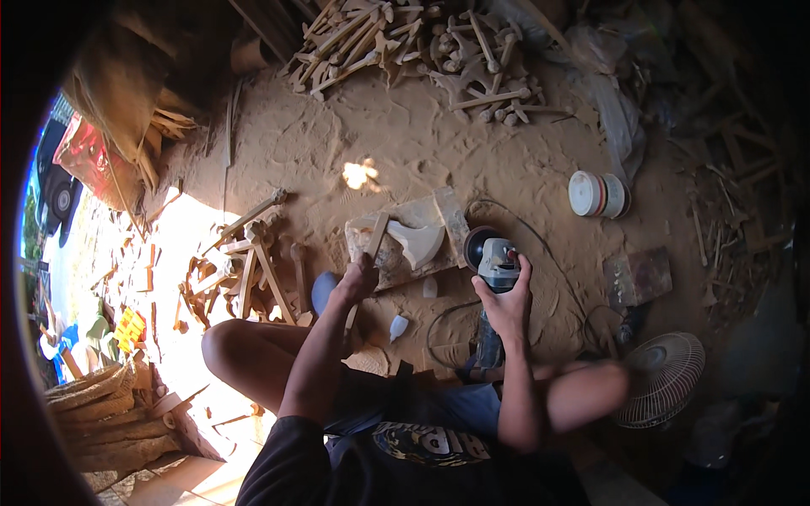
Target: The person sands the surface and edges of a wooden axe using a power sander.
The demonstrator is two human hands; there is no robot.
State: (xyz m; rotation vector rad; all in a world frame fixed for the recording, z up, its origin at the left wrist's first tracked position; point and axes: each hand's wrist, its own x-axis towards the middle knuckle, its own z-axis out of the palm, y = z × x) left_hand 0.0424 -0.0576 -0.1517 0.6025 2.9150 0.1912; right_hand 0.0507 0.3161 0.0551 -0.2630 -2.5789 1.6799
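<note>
My left hand (359,280) is closed around the shaft of a pale carved wooden piece (377,234), which slants up over a dusty block (453,218). A pale, fan-shaped part (418,243) lies over the block beside the shaft; I cannot tell whether the two are joined. To the right, my right hand (508,302) grips an angle grinder (498,263) near its head, thumb and fingers wrapped round the body. The grinder's dark disc (480,245) faces the block's right edge, apart from the wooden piece.
Similar pieces are piled at the far side (363,38) and at left (253,261). A power cord (548,244) curves across the sandy ground. On the right are a white tub (595,195), a worn box (639,277) and a fan (665,379). A small white object (398,326) lies near my legs.
</note>
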